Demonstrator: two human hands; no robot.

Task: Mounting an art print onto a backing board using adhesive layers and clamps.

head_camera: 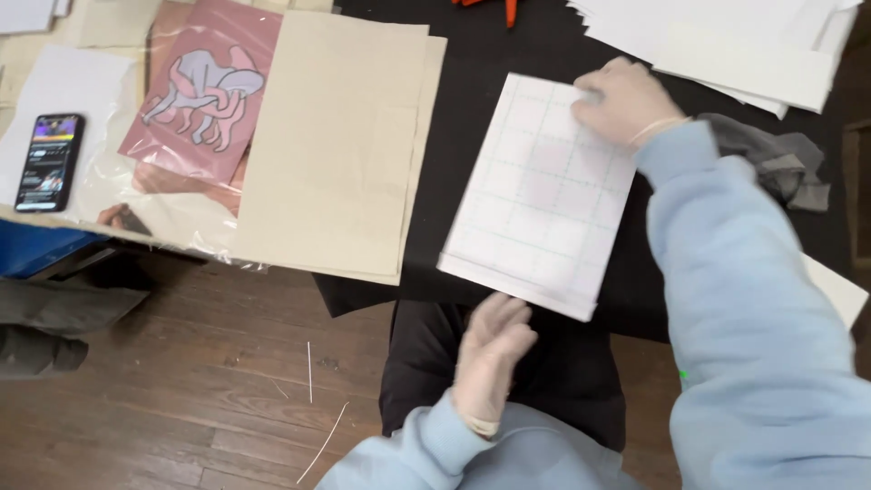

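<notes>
White gridded sheets, a squared stack on the black tabletop: gloved right hand pins the far corner, gloved left hand hovers flat and empty near the front edge — best kept flush, I'd say.

A black phone lay on white paper at the left, beside a pink print under clear plastic, tan sheets overlapped the black table cover, white sheets were stacked at the top right, and grey cloth sat near them.
</notes>
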